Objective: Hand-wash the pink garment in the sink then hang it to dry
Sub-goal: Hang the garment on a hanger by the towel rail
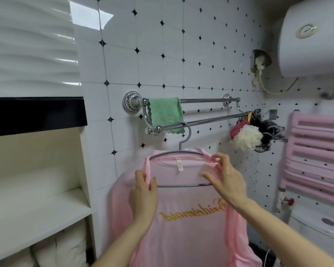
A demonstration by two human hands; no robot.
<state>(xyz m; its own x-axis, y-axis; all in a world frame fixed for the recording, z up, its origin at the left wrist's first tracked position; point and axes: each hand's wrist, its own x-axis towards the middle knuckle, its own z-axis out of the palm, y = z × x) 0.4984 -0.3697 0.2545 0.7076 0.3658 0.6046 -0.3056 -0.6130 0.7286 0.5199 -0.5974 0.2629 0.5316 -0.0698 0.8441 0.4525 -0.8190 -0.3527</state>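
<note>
The pink garment [183,234] with gold lettering hangs on a grey hanger [181,151]. The hanger's hook sits over the front chrome towel rail [210,120] on the tiled wall. My left hand [144,191] pinches the garment's left front edge just below the hanger's shoulder. My right hand [226,178] holds the bunched fabric at the right shoulder, fingers curled around the edge. A white label shows inside the collar.
A green cloth [165,114] hangs over the back rail. Bath puffs [249,137] hang at the rail's right end. A pink radiator [316,157] is on the right, a white water heater [312,35] above it, white shelves [37,209] on the left.
</note>
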